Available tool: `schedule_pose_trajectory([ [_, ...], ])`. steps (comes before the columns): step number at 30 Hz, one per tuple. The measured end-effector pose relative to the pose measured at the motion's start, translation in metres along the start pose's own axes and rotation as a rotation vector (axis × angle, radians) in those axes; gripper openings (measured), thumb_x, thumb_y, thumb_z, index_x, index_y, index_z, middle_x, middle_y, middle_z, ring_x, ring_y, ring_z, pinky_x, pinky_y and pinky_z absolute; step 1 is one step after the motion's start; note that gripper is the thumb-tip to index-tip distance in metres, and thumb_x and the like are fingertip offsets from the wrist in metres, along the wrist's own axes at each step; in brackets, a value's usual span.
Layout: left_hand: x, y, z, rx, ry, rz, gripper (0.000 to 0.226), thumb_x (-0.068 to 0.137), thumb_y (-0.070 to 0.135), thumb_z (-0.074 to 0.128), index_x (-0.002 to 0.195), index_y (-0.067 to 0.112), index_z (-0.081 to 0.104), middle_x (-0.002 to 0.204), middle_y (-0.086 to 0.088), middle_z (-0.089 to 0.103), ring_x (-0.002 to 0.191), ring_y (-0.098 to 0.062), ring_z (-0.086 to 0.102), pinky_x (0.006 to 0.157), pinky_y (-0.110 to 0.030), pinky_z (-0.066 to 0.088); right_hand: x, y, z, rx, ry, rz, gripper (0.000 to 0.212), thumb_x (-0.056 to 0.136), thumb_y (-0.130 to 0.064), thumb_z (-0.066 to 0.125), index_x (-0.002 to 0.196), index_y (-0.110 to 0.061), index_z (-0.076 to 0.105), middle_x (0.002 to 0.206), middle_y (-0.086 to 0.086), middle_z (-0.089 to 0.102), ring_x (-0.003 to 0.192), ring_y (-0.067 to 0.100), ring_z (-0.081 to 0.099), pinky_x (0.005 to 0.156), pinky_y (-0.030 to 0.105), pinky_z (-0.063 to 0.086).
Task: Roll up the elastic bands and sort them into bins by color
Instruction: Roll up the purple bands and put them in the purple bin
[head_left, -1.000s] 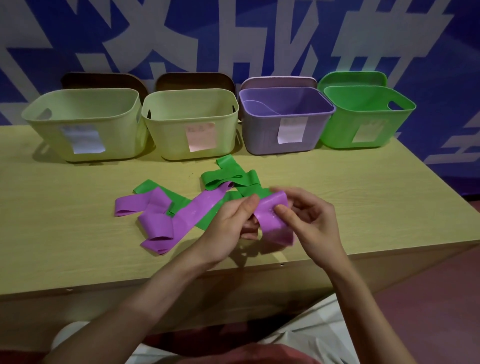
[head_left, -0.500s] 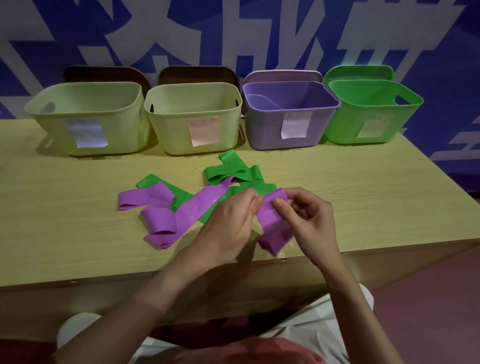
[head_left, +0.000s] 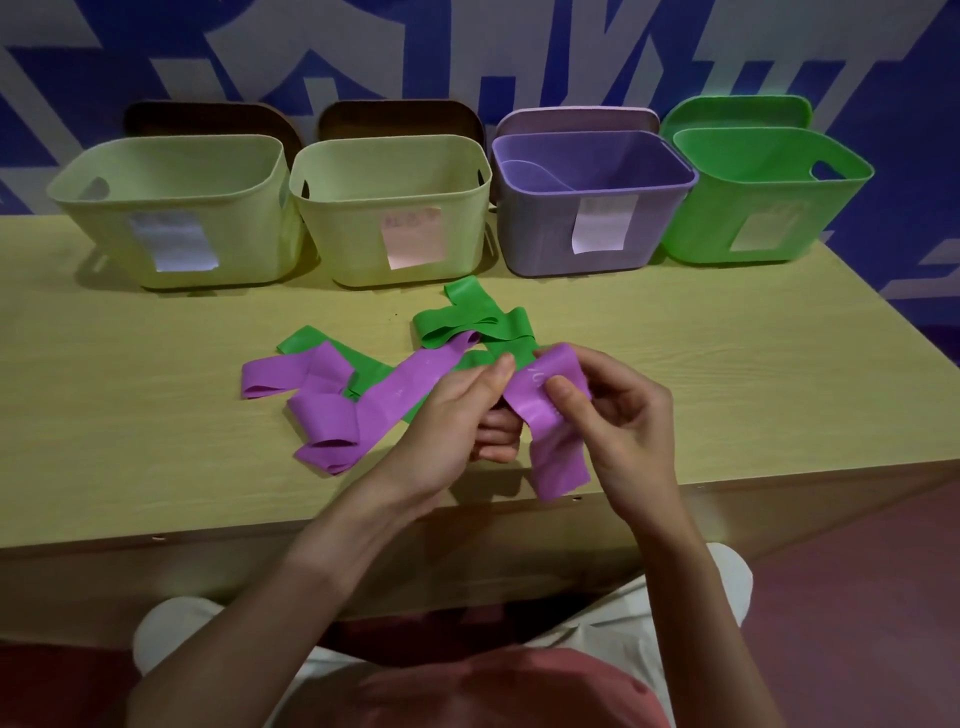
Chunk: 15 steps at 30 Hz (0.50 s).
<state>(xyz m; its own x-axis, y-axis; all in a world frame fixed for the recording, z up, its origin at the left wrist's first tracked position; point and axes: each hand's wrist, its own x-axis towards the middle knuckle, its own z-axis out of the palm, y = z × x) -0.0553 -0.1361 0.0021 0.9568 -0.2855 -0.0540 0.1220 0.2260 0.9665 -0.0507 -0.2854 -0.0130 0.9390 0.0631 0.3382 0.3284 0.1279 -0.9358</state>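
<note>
Both hands hold one purple elastic band (head_left: 545, 405) above the table's front edge. My left hand (head_left: 462, 415) pinches its left side and my right hand (head_left: 613, 415) pinches its right side, with the loose end hanging down past the edge. A second purple band (head_left: 332, 410) lies folded on the table to the left. Green bands (head_left: 467, 322) lie tangled under and behind it. At the back stand a purple bin (head_left: 592, 208) with a purple band inside and a green bin (head_left: 769, 192).
Two pale yellow-green bins (head_left: 176, 213) (head_left: 389, 208) stand at the back left, each with a paper label. Lids lean against the blue and white wall behind all the bins. The wooden table (head_left: 130, 415) ends just below my hands, my knees under it.
My hands have turned the purple band between them, and its loose end hangs lower over the table edge. The bands on the table have not moved.
</note>
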Motion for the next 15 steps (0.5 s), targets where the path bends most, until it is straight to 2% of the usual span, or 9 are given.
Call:
schedule_pose_trajectory([
  [2,0.0,-0.001,0.001,0.149,0.037,0.014,0.039,0.095,0.038,0.04,0.065,0.014,0.04,0.051,0.01,0.028,0.046,-0.007,0.027,0.045,-0.019,0.026,-0.002,0.002,0.0,-0.016,0.019,0.023,0.015,0.083,-0.012,0.07,0.098,-0.013,0.07,0.086,-0.005,0.073,0.078,0.007,0.065,0.07,0.017,0.05],
  [4,-0.001,-0.005,0.001,0.412,0.093,0.13,0.043,0.095,0.042,0.034,0.063,0.016,0.044,0.052,0.009,0.035,0.048,-0.009,0.034,0.048,-0.021,0.029,-0.005,0.005,0.0,-0.007,0.04,0.054,0.014,0.081,-0.016,0.069,0.095,-0.013,0.07,0.082,-0.005,0.073,0.073,0.005,0.064,0.066,0.016,0.049],
  [6,-0.004,-0.008,-0.002,0.565,0.137,0.208,0.051,0.096,0.049,0.031,0.065,0.012,0.049,0.056,0.003,0.04,0.053,-0.013,0.04,0.054,-0.027,0.033,-0.006,0.008,0.002,0.012,0.06,0.078,0.015,0.08,-0.018,0.067,0.093,-0.012,0.07,0.082,-0.005,0.073,0.073,0.005,0.065,0.066,0.016,0.049],
  [8,-0.005,-0.012,-0.007,0.642,0.124,0.262,0.049,0.098,0.049,0.033,0.07,0.012,0.05,0.06,-0.001,0.043,0.057,-0.018,0.042,0.057,-0.032,0.035,-0.006,0.01,0.003,0.023,0.069,0.091,0.015,0.08,-0.018,0.067,0.092,-0.01,0.07,0.081,-0.004,0.074,0.075,0.006,0.066,0.068,0.016,0.05],
  [11,-0.005,-0.017,-0.007,0.779,0.109,0.31,0.036,0.098,0.041,0.033,0.076,0.017,0.048,0.065,-0.002,0.046,0.06,-0.016,0.045,0.059,-0.038,0.039,-0.006,0.013,0.005,0.015,0.051,0.096,0.015,0.082,-0.018,0.066,0.094,-0.008,0.069,0.082,-0.003,0.073,0.076,0.006,0.065,0.068,0.016,0.049],
  [15,-0.001,-0.022,-0.007,0.748,0.192,0.305,0.038,0.097,0.041,0.03,0.077,0.013,0.047,0.066,-0.002,0.044,0.062,-0.018,0.044,0.06,-0.04,0.039,-0.006,0.013,0.008,-0.027,-0.011,0.085,0.023,0.092,-0.029,0.061,0.108,-0.013,0.065,0.091,-0.008,0.07,0.084,0.005,0.064,0.072,0.015,0.048],
])
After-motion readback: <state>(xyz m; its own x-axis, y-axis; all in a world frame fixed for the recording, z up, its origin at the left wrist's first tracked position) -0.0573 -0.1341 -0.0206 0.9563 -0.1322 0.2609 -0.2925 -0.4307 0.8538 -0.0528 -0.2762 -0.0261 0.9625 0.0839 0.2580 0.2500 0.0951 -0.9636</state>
